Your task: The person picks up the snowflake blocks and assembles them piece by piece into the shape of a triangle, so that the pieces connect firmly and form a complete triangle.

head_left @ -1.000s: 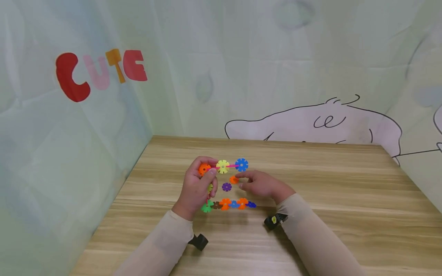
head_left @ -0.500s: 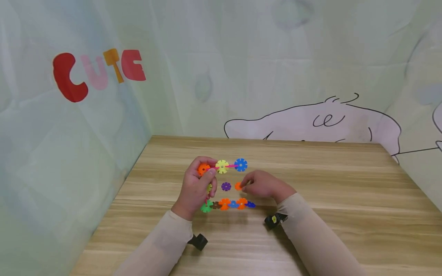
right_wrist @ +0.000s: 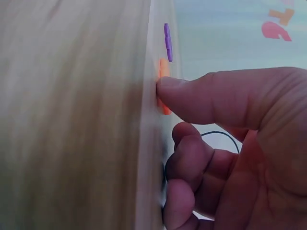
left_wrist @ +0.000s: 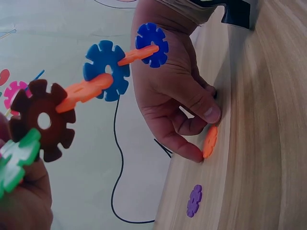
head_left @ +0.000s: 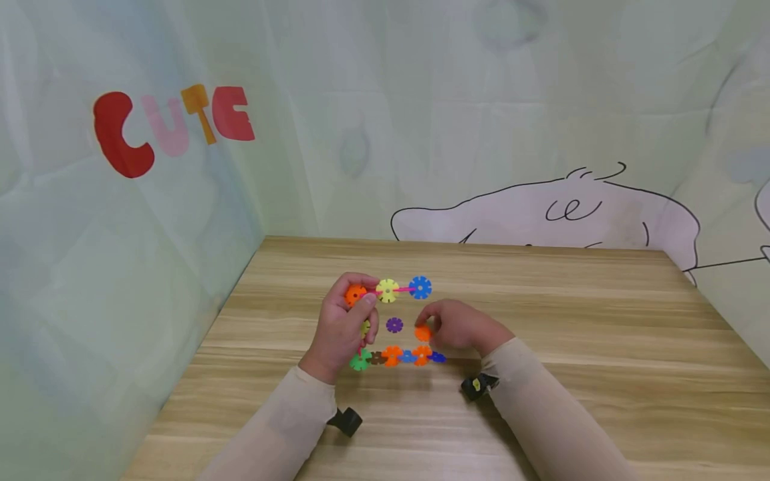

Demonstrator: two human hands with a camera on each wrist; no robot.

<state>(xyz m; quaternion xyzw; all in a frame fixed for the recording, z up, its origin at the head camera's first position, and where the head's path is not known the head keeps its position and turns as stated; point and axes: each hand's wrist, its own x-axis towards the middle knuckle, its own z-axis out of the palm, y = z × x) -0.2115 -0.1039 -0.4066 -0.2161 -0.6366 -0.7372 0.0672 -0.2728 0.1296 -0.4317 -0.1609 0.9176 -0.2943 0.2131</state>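
Observation:
My left hand (head_left: 341,329) grips a chain of plastic snowflake discs, raised over the table. Its upper arm runs through an orange disc, a yellow disc (head_left: 388,290) and a blue disc (head_left: 420,287). The lower arm goes from a green disc (head_left: 361,361) past brown, orange and blue ones to a dark blue disc (left_wrist: 152,45); the joints under my fingers are hidden. With thumb and finger my right hand (head_left: 462,324) pinches a loose orange snowflake disc (left_wrist: 210,142) by its edges, close over the tabletop. A purple snowflake disc (head_left: 394,325) lies flat to its left.
The wood-grain table (head_left: 601,374) reaches back to a pale cloth wall with a cartoon drawing (head_left: 559,214). Another cloth wall on the left bears coloured letters (head_left: 123,133). Each wrist carries a small black camera (head_left: 347,421).
The orange disc has moved from behind the purple disc round to its right and slightly nearer, with my right fingers on it. My left hand and the chain have stayed still.

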